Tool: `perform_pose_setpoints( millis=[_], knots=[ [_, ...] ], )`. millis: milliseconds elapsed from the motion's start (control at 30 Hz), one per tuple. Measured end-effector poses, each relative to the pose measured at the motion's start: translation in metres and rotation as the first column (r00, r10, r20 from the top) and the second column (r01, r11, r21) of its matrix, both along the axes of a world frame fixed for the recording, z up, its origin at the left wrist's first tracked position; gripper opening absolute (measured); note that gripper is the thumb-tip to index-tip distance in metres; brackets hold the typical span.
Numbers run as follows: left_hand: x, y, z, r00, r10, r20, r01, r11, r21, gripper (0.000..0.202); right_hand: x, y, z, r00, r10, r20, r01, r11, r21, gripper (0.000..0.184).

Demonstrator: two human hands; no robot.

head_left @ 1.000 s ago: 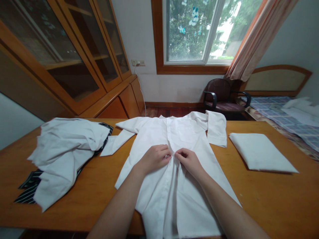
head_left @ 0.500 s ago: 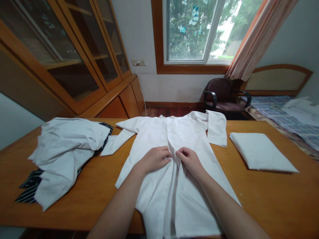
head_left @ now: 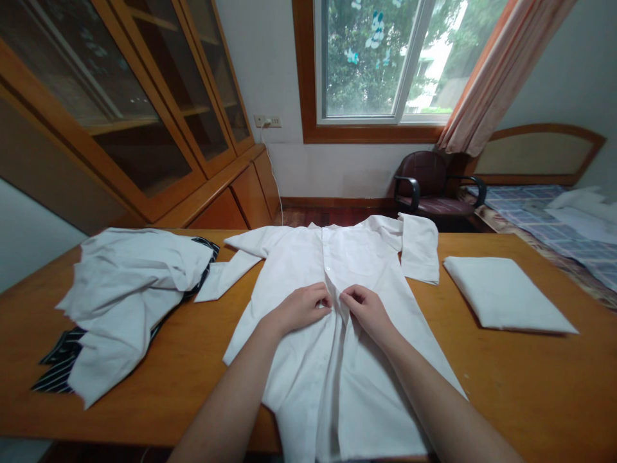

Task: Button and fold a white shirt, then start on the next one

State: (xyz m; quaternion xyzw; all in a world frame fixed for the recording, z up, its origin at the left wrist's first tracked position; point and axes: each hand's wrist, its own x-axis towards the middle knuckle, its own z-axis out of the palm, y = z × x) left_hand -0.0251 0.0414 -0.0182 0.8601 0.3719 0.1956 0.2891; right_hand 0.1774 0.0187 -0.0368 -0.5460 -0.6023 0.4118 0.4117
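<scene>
A white button-up shirt (head_left: 380,360) lies front side up, its collar toward the far edge and its sleeves bent out to the sides. The upper front placket is closed, while below my hands the two front edges part. My left hand (head_left: 308,303) pinches the placket at mid-chest from the left. Facing it, my right hand (head_left: 364,305) has thumb and fingers closed on the other front edge. Whether a button sits between the fingertips is hidden. The lower hem reaches the table's near edge.
On the wooden table (head_left: 520,399), a rumpled white garment (head_left: 139,283) lies at left over dark striped cloth (head_left: 55,376). A neatly folded white cloth (head_left: 506,292) rests at right. Beyond stand a glass-door cabinet (head_left: 193,193), an armchair (head_left: 424,180) and a bed (head_left: 569,212).
The fingers of my left hand have curled slightly more at the placket. Otherwise the hands and shirt keep nearly the same place.
</scene>
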Motion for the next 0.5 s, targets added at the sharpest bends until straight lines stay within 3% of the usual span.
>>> perform_pose_setpoints(
  millis=[300, 500],
  knots=[
    [-0.0063, 0.0047, -0.0006, 0.991, 0.081, 0.111, -0.054, 0.972, -0.228, 0.006, -0.0002, -0.0004, -0.0004, 0.999, 0.004, 0.038, -0.005, 1.0, 0.024, 0.023],
    [-0.0047, 0.0038, -0.0007, 0.969, 0.147, 0.201, -0.064, 0.928, -0.368, 0.016, -0.0011, -0.0005, -0.0023, 0.998, 0.031, 0.056, -0.034, 0.998, 0.047, 0.021]
  ],
)
